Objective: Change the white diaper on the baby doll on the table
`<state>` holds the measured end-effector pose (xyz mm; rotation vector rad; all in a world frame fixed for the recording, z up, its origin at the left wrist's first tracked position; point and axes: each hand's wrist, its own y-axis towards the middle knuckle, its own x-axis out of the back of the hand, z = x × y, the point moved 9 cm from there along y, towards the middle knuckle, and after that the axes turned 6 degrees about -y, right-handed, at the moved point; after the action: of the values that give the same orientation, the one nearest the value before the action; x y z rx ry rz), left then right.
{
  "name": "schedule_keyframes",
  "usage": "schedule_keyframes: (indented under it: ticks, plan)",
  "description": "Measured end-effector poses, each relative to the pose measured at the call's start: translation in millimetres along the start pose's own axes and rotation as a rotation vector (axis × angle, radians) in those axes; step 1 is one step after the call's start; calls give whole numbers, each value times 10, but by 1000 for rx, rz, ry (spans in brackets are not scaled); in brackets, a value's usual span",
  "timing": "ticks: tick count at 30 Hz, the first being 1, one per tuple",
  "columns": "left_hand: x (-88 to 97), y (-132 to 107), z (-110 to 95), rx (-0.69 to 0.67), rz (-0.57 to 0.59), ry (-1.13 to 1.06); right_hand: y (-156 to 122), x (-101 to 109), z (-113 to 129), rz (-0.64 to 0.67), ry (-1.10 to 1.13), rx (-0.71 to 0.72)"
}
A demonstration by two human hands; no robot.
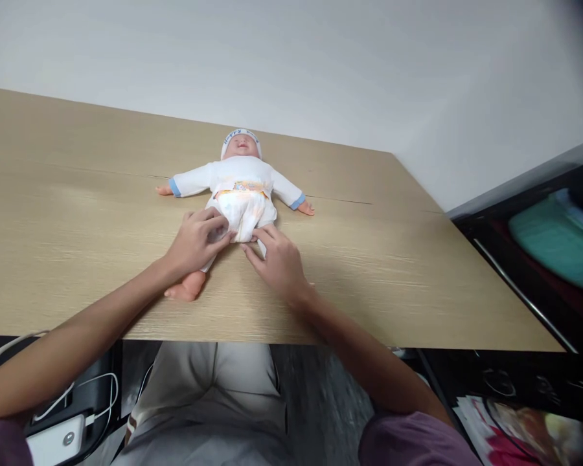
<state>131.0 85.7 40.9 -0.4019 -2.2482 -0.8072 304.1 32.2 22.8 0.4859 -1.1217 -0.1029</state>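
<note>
A baby doll (240, 181) lies on its back on the wooden table (78, 213), head toward the wall. It wears a white cap, a white long-sleeved top with blue cuffs and a white diaper (243, 210). My left hand (197, 243) is curled over the doll's hip and upper leg, fingers gripping the diaper's lower edge. My right hand (276, 259) rests beside it, fingertips pinching the diaper at the crotch and covering the doll's other leg. One bare doll foot (184, 288) sticks out below my left wrist.
The table's front edge runs just above my lap. White cables (97, 395) and a white device (58, 440) lie at lower left. A dark shelf unit with a teal cloth (558, 239) stands at the right, printed paper (515, 427) below it.
</note>
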Motion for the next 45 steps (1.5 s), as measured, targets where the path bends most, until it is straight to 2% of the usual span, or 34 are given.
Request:
schedule_keyframes:
  ticks: [8,13,16,19,26,31,34,37,40,42,45]
  plan:
    - [35,9,-36,-21,-25,-110,-47,13,10,-54,43,-4]
    - [-1,27,-38,-19,22,-106,-44,-5,12,-36,61,14]
    - [-17,41,16,34,35,-73,-34,-27,9,-9,71,5]
    - [-5,49,47,74,13,-97,-17,-42,-48,0,109,-66]
    - [-35,29,335,266,-112,-485,26,15,-274,-86,427,-268]
    - [-80,-67,591,468,-188,-679,25,138,-382,-119,471,-338]
    - [-49,-128,575,517,-165,-657,23,185,-358,-89,395,-306]
    - [13,-111,407,419,-73,-490,25,205,-293,-74,261,-244]
    - [1,-60,264,326,47,-341,41,147,-241,-42,202,-192]
    - [-35,-34,247,327,87,-383,60,101,-230,-32,208,-167]
    - [-119,-41,328,439,96,-629,71,59,-295,-44,263,-204]
